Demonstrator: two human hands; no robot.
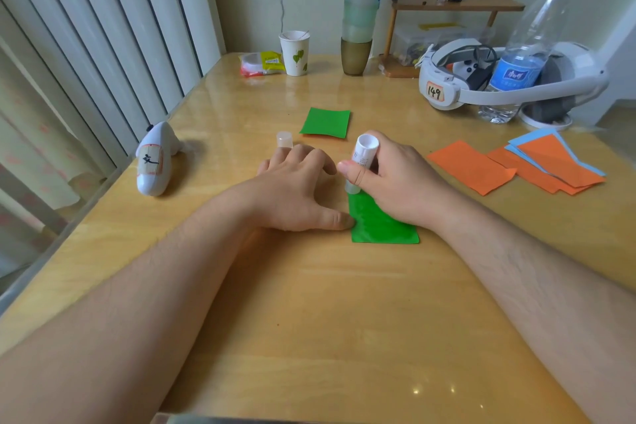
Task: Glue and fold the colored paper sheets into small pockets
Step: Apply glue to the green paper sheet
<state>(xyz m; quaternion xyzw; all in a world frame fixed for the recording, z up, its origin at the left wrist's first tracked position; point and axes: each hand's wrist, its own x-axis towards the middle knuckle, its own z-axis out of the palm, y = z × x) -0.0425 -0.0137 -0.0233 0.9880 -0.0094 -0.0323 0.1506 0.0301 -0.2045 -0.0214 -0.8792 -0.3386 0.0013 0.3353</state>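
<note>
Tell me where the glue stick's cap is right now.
In the head view, the clear cap stands upright on the table, just beyond the left hand's fingers and left of the far green sheet.

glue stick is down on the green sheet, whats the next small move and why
Probably draw the glue stick along the green sheet's left edge toward the person. The right hand grips it with its tip on that sheet's far left corner, the left hand presses flat beside the paper with the thumb on its edge, and the cap stands off.
</note>
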